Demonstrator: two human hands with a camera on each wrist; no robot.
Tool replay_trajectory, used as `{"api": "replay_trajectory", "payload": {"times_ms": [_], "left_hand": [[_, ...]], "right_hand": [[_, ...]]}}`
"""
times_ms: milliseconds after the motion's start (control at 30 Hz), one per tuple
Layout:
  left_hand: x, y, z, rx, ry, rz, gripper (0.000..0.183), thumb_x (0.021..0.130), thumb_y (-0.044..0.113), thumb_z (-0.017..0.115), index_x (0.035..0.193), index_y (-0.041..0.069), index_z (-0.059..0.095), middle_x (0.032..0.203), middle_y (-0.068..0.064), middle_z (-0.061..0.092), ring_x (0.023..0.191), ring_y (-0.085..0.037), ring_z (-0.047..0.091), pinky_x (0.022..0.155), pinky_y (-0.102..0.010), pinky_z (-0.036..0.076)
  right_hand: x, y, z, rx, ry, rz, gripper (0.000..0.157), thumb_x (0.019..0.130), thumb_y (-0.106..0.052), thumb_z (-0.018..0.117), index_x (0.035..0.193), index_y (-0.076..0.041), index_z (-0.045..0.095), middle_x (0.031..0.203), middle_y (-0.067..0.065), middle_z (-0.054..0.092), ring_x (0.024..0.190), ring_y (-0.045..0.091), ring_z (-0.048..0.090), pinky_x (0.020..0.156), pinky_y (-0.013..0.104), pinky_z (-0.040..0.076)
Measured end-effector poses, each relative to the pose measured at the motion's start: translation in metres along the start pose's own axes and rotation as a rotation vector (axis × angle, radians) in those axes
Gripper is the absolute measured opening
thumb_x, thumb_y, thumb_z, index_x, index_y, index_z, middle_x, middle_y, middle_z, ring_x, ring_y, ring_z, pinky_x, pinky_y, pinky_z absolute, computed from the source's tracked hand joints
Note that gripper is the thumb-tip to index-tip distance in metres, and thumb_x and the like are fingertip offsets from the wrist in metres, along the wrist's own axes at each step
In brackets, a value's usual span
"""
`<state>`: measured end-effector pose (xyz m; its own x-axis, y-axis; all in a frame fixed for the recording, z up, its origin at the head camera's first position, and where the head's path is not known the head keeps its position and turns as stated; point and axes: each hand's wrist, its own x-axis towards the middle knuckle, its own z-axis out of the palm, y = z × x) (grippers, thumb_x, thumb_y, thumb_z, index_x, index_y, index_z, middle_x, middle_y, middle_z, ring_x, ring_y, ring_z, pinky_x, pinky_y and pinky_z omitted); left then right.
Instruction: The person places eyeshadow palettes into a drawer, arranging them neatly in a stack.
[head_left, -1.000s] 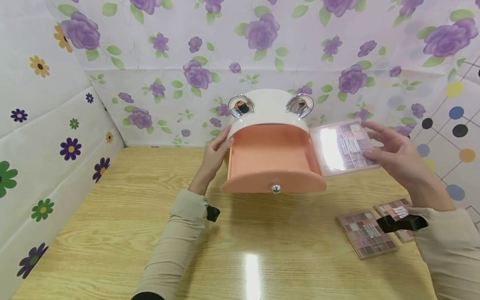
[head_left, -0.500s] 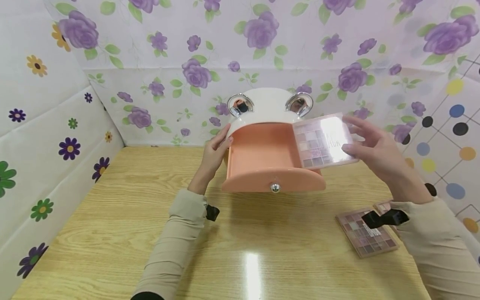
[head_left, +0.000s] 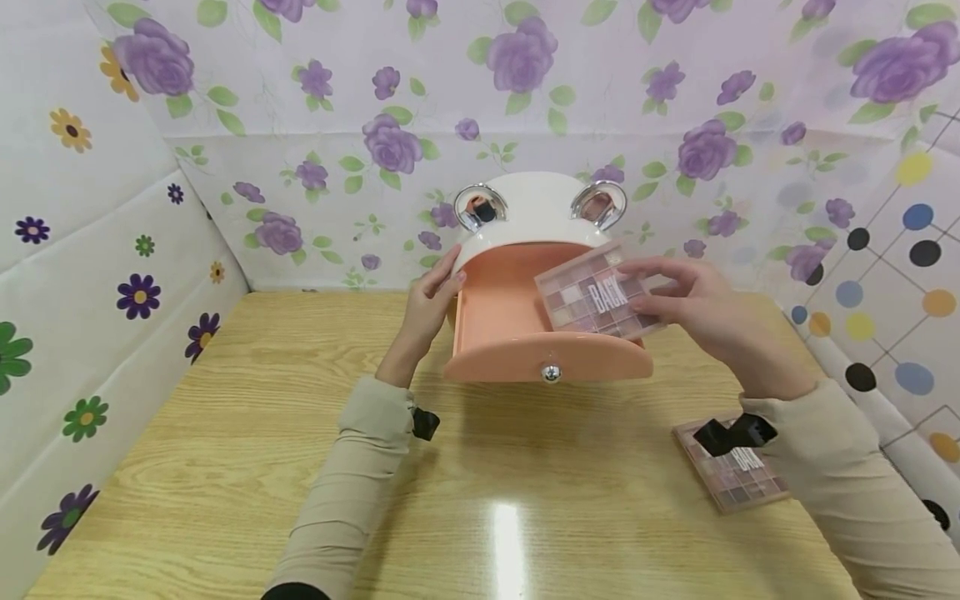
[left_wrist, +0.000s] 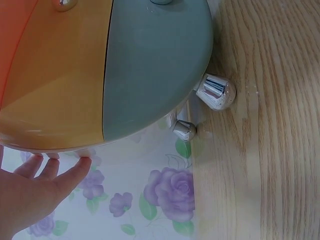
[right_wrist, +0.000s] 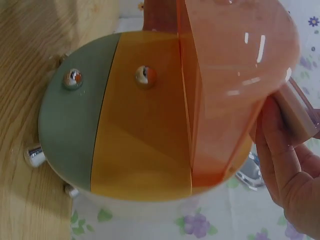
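A small frog-shaped drawer cabinet (head_left: 536,204), white on top with two chrome-ringed eyes, stands on the table. Its top coral drawer (head_left: 495,300) is pulled out. My left hand (head_left: 426,317) rests against the cabinet's left side; in the left wrist view its fingers (left_wrist: 75,175) press the lower rim of the shell. My right hand (head_left: 705,312) pinches an eyeshadow palette (head_left: 588,296) by its right end, tilted over the right half of the open drawer. The palette's edge (right_wrist: 295,115) shows between thumb and fingers in the right wrist view.
Another palette (head_left: 727,479) lies on the wooden table (head_left: 300,400) at the right, partly covered by the right sleeve (head_left: 817,442). Below the coral drawer are a yellow drawer (right_wrist: 135,115) and a green one (right_wrist: 85,110), both closed. Flowered cloth (head_left: 315,208) hangs behind.
My right hand has carried the palette leftward from beside the cabinet to over the open drawer. The left hand has stayed in place. The sleeve now hides the third palette.
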<state>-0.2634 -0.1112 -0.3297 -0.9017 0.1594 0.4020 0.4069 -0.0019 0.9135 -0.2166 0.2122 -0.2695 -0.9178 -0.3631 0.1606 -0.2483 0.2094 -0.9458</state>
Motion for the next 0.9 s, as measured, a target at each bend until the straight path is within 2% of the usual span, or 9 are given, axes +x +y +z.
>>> {"api": "replay_trajectory", "payload": {"times_ms": [333,533,700,800,900], "left_hand": [[0.001,-0.001,0.000,0.000,-0.003,-0.008,0.049,0.093,0.011,0.047,0.139,0.003,0.033,0.146,-0.012,0.027,0.134,-0.018,0.025,0.104,-0.029,0.030],[0.000,0.000,0.000,0.010,-0.004,-0.011,0.049,0.093,0.012,0.046,0.140,0.003,0.033,0.146,-0.011,0.027,0.134,-0.018,0.025,0.104,-0.029,0.030],[0.000,0.001,0.001,-0.003,0.009,-0.011,0.049,0.093,0.011,0.047,0.139,0.002,0.034,0.146,-0.012,0.028,0.133,-0.018,0.026,0.104,-0.028,0.030],[0.000,0.001,0.001,-0.013,0.015,-0.017,0.048,0.093,0.011,0.048,0.139,0.002,0.035,0.146,-0.012,0.028,0.133,-0.018,0.027,0.104,-0.028,0.030],[0.000,0.001,0.001,-0.018,0.014,-0.023,0.048,0.093,0.011,0.047,0.139,0.002,0.035,0.146,-0.011,0.028,0.133,-0.018,0.027,0.103,-0.029,0.031]], "right_hand": [[0.004,-0.010,0.017,-0.055,0.004,0.074,0.044,0.086,-0.014,0.063,0.129,-0.007,0.052,0.106,0.010,0.061,0.083,0.015,0.065,0.070,0.027,0.053],[0.008,-0.013,0.026,-0.017,0.039,0.081,0.042,0.086,-0.006,0.062,0.127,-0.005,0.053,0.120,0.016,0.052,0.083,0.014,0.065,0.071,0.027,0.053],[0.009,-0.016,0.034,-0.010,0.075,0.068,0.043,0.084,-0.002,0.062,0.126,-0.003,0.053,0.126,0.012,0.046,0.086,0.014,0.063,0.070,0.027,0.053],[0.010,-0.018,0.038,-0.017,0.082,0.060,0.042,0.084,-0.004,0.064,0.125,-0.002,0.054,0.128,0.011,0.046,0.088,0.015,0.061,0.070,0.026,0.052],[0.010,-0.019,0.043,-0.028,0.069,0.074,0.044,0.083,-0.007,0.065,0.125,-0.001,0.053,0.119,0.014,0.051,0.085,0.016,0.059,0.069,0.026,0.053]]}}
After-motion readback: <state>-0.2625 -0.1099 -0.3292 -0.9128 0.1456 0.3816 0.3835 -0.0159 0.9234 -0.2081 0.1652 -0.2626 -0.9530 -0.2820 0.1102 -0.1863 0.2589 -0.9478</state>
